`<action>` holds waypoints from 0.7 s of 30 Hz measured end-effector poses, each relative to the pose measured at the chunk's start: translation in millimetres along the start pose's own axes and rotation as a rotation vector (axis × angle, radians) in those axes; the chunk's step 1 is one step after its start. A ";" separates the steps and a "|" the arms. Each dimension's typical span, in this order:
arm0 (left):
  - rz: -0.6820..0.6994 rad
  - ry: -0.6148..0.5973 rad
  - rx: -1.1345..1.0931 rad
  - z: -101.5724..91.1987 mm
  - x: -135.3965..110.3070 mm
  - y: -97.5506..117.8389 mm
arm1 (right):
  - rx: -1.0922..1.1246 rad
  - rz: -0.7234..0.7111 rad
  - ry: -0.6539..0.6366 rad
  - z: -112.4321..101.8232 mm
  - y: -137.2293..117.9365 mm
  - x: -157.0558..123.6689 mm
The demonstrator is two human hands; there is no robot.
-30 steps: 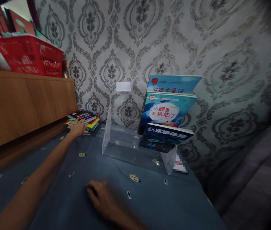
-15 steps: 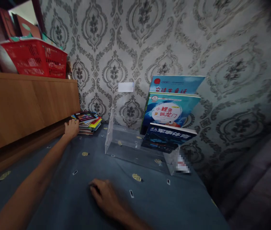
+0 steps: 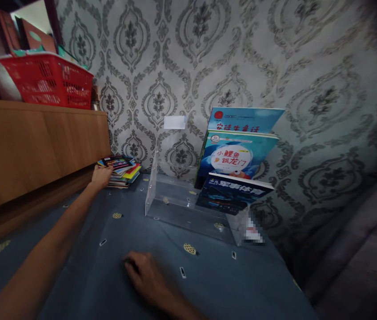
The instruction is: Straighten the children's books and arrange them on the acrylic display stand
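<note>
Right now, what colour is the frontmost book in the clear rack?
The frontmost book is dark navy with whitish lettering; the head view shows it.

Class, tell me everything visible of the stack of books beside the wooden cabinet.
The stack of books lies flat but unevenly on the blue cloth, near the patterned wall. It looks like thin paper volumes, with red and yellow showing among pale edges. The top book has a dark, colourful cover. The left hand touches the stack's left side.
</note>
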State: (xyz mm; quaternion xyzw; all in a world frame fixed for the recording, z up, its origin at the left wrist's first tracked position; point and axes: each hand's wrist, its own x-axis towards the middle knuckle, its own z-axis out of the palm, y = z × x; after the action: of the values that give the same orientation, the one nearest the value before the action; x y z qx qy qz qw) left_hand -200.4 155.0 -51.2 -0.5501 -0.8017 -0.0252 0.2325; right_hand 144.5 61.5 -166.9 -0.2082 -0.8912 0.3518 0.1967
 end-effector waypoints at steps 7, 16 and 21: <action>0.012 0.013 0.044 4.8 9.4 -1.6 | -0.011 0.007 -0.019 -0.2 -0.5 1.0; -0.086 0.047 0.089 14.6 -1.9 -16.4 | -0.024 0.002 -0.026 -3.3 -1.8 0.8; -0.230 0.028 0.100 21.0 -20.4 -35.8 | 0.001 0.017 -0.036 -4.6 -4.3 1.8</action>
State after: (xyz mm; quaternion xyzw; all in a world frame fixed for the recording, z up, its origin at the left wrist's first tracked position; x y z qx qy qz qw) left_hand -233.8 129.5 -70.4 -0.4418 -0.8564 -0.0196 0.2664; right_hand 144.2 62.1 -160.4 -0.2090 -0.8926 0.3577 0.1777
